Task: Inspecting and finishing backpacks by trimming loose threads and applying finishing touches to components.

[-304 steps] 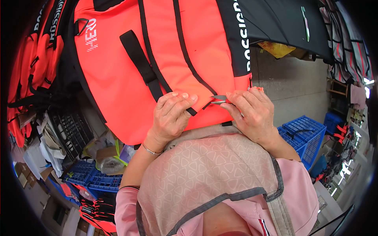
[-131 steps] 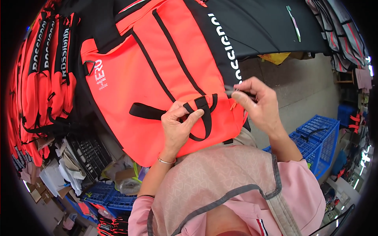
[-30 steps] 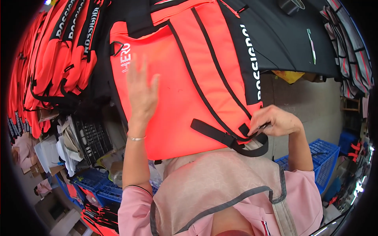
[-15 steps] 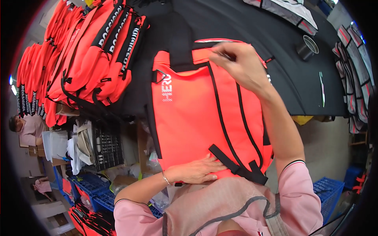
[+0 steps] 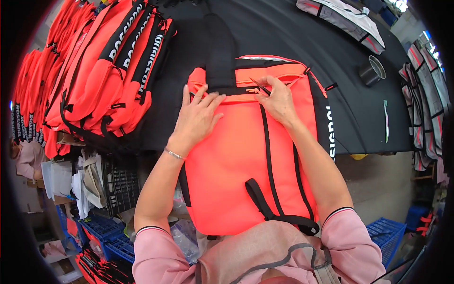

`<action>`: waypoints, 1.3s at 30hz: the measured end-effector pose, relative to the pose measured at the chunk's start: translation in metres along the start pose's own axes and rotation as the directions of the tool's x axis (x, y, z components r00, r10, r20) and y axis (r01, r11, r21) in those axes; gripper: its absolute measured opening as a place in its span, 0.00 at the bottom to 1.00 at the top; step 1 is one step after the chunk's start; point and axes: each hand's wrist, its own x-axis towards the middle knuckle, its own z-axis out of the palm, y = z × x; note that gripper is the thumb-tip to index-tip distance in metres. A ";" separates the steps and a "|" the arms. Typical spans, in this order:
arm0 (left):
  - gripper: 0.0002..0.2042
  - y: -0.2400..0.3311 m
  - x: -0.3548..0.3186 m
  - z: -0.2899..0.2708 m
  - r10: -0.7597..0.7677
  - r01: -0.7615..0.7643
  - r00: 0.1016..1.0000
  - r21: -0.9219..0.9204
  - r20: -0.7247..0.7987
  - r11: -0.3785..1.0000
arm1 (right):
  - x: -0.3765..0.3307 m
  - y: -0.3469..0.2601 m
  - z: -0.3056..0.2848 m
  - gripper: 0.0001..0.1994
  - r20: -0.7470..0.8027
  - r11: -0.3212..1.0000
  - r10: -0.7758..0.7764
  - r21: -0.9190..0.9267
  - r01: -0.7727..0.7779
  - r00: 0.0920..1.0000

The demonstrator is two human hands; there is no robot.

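A bright orange backpack [image 5: 227, 161] with black trim lies in front of me, its top end away from me. My left hand [image 5: 196, 118] rests on its upper left, fingers spread along the edge of the black-lined top opening. At the right part of that edge, my right hand [image 5: 279, 104] pinches a small dark pointed tool [image 5: 261, 87], whose exact kind is unclear. An orange zipper pull [image 5: 252, 90] lies close to the tool's tip. A black strap [image 5: 257, 196] loops over the lower right of the backpack.
The backpack lies on a black-covered table [image 5: 279, 28]. Several orange bags [image 5: 101, 71] are stacked at left. A metal cup [image 5: 372, 71] and a toothbrush [image 5: 386, 120] lie at right, with grey bags [image 5: 425, 94] beyond. Blue crates [image 5: 106, 227] stand below left.
My left hand has moved from the backpack's near edge up to its top opening. My right hand has come down and slightly left to the opening's edge. The strap has shifted.
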 end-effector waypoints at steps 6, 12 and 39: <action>0.10 0.013 -0.013 0.014 -0.120 0.110 0.991 -0.154 -0.057 0.982 | -0.002 -0.011 -0.011 0.20 0.067 0.987 0.146 0.058 -0.150 0.987; 0.07 0.014 -0.015 0.019 -0.142 0.124 0.985 -0.169 -0.099 0.978 | 0.033 -0.027 -0.040 0.21 0.556 0.830 0.201 0.341 -0.442 0.806; 0.12 0.028 0.016 0.031 -0.221 0.216 0.975 -0.125 -0.034 0.968 | 0.051 -0.009 0.017 0.08 -0.218 0.996 0.087 0.048 -0.078 0.972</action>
